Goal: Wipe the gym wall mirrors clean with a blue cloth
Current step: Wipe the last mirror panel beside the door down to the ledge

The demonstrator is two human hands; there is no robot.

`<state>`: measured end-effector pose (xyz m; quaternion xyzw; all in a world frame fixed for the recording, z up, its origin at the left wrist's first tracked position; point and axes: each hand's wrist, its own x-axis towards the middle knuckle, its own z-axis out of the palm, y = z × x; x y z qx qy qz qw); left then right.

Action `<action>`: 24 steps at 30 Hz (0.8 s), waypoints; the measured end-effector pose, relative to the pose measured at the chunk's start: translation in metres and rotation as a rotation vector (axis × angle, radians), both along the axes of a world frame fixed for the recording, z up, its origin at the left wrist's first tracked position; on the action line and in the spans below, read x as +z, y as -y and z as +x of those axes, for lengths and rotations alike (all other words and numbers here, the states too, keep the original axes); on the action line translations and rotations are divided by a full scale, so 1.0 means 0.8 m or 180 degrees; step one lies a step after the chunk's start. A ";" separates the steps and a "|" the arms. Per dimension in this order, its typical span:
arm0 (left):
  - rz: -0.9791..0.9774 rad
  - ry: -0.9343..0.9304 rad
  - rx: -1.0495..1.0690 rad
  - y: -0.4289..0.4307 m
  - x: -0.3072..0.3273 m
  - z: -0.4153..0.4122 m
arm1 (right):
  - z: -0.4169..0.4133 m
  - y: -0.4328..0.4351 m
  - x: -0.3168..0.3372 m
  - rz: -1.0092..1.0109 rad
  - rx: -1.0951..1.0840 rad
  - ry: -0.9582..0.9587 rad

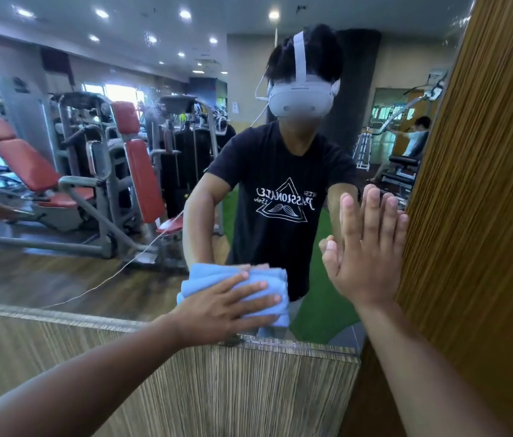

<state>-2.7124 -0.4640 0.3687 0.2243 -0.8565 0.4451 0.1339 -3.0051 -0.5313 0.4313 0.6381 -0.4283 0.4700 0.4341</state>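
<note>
Against the mirror (91, 272), left hand (217, 307) on blue cloth (207, 280), right hand (365, 257) flat.

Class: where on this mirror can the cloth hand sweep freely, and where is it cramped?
Free: the mirror left of the blue cloth, above the lower wooden panel, and above both hands. Cramped: the narrow gap between the left hand on the cloth and the flat right hand by the side wooden panel.

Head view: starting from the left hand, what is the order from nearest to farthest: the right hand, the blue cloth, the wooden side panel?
1. blue cloth: under the left hand, pressed on the mirror.
2. right hand: to the right, flat on the mirror.
3. wooden side panel: far right, beyond the right hand.
</note>
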 end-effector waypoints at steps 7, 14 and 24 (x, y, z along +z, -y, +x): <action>-0.0109 0.0354 0.0242 -0.005 0.039 0.015 | -0.002 -0.002 0.002 0.0044 -0.0039 -0.0044; -0.0515 -0.0830 0.0206 0.003 0.142 0.008 | 0.001 -0.013 0.005 0.0163 0.0055 0.0029; -0.0363 -0.0749 0.0152 0.005 0.008 -0.009 | 0.021 -0.026 -0.047 0.0545 0.0520 -0.0377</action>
